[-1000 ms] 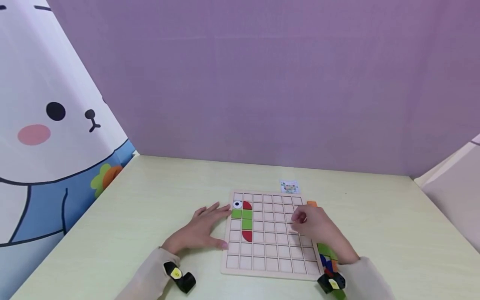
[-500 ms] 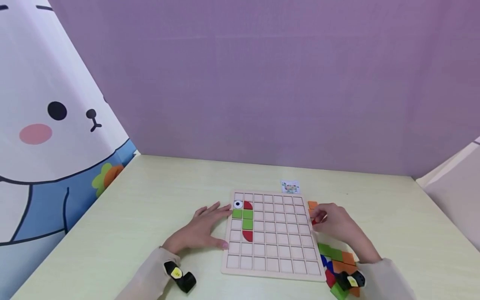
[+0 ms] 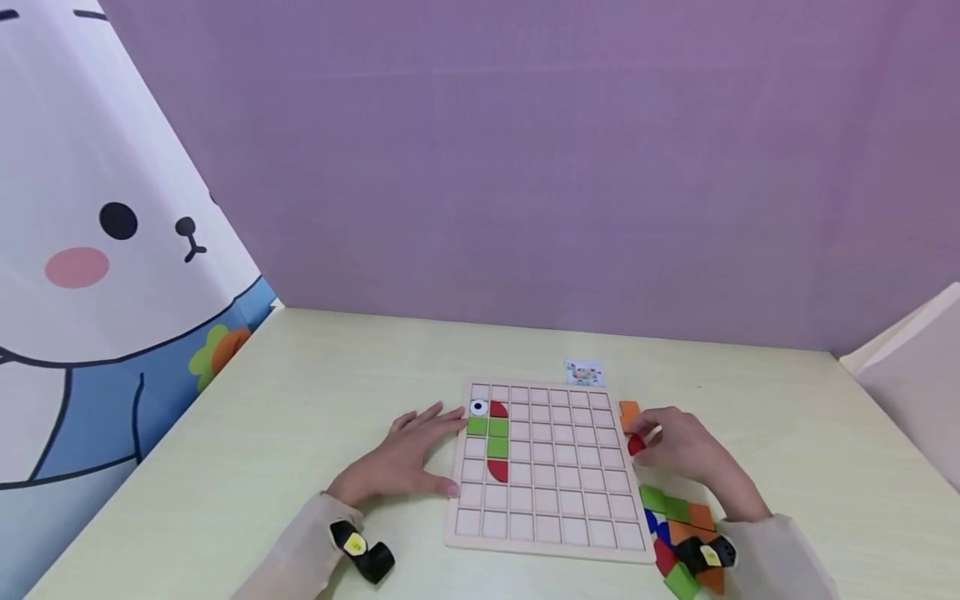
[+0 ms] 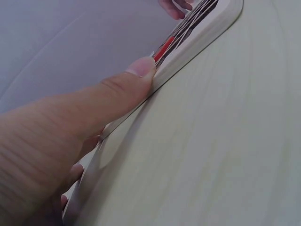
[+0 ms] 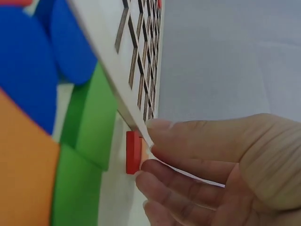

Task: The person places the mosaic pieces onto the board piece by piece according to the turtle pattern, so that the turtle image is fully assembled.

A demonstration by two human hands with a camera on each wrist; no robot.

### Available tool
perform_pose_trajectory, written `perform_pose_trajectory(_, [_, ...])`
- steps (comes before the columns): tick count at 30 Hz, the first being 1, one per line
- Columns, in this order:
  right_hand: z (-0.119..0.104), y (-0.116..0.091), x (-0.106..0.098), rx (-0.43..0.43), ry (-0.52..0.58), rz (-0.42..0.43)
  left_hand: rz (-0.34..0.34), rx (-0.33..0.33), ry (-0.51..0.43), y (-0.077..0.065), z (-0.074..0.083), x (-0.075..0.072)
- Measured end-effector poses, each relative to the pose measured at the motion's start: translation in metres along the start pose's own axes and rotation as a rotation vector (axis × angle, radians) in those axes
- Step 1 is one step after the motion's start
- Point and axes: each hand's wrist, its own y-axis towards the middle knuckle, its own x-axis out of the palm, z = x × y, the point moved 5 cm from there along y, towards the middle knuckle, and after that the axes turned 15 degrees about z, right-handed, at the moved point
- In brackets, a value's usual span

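Observation:
The pale gridded wooden board (image 3: 534, 527) lies on the table. My left hand (image 3: 405, 462) rests along its left edge with fingers spread, and the thumb (image 4: 134, 77) presses the rim in the left wrist view. On the board sit a round eye tile (image 3: 477, 407), green square tiles (image 3: 498, 447) and two red curved tiles (image 3: 498, 471). Just off the board's right edge, my right hand (image 3: 678, 442) pinches a red rounded tile (image 3: 636, 444) between thumb and fingertips. In the right wrist view this red tile (image 5: 133, 153) shows low beside the board's rim.
Loose green, blue, red and orange tiles (image 3: 701, 517) lie in a pile near the right forearm. Orange tiles (image 3: 628, 414) sit by the board's upper right. A small picture card (image 3: 584, 372) lies behind the board. A purple partition (image 3: 555, 208) stands at the table's back.
My right hand has moved right from over the board to beside its right edge, and the red rounded tile now shows at its fingertips. The left hand stays at the board.

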Motion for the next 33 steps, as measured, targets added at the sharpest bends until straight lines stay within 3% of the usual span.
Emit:
perform_pose_trajectory(20, [0.0012,0.0002,0.0052,-0.073,-0.002,0.002,-0.002,-0.013,-0.003,-0.001,0.0021,-0.0022])
perform_pose_trajectory(33, [0.0103,0.0002,0.0061,-0.007,-0.024,-0.019,-0.001,-0.004,-0.009,-0.0003,0.0022,-0.0017])
